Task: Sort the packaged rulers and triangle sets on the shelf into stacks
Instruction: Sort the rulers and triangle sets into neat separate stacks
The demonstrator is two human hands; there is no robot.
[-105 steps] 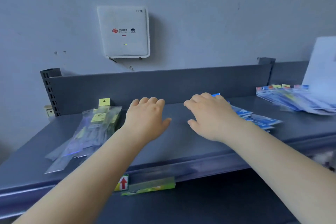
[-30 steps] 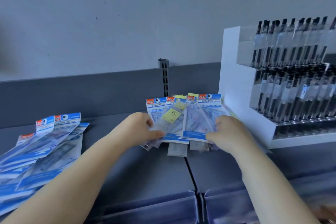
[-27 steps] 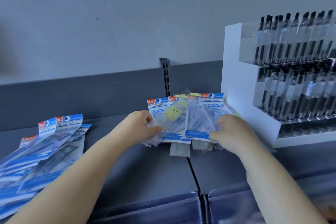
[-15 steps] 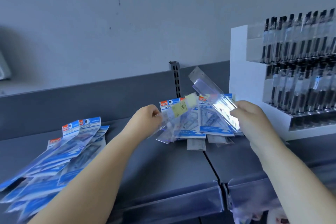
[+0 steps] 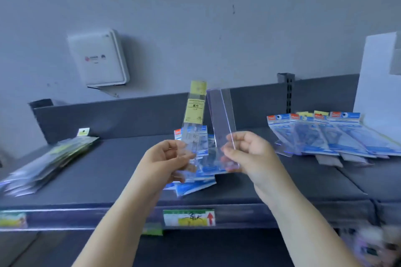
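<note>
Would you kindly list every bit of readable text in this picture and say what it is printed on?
"直尺": yellow label of the clear packaged ruler gripped by the left hand.
White wall box: logos, blurred.
Blue-headed triangle set packs: print too blurred.
Shelf-edge price tag: red arrow; handwriting illegible.

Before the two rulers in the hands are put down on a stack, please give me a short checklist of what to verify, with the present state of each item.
1. Left hand grips the yellow-label ruler pack: ok, held upright.
2. Right hand grips the clear ruler pack: ok, though tilted slightly.
3. Both packs are the same kind: cannot tell; the clear one shows no label on this side.
4. Matching yellow-tag stack exists on the shelf: ok, at the left, blurred.
5. Blue triangle sets kept apart: ok; one pile behind the hands, one fanned row at the right.
6. Yellow-tag stack is tidy: not ok, it looks splayed.
</note>
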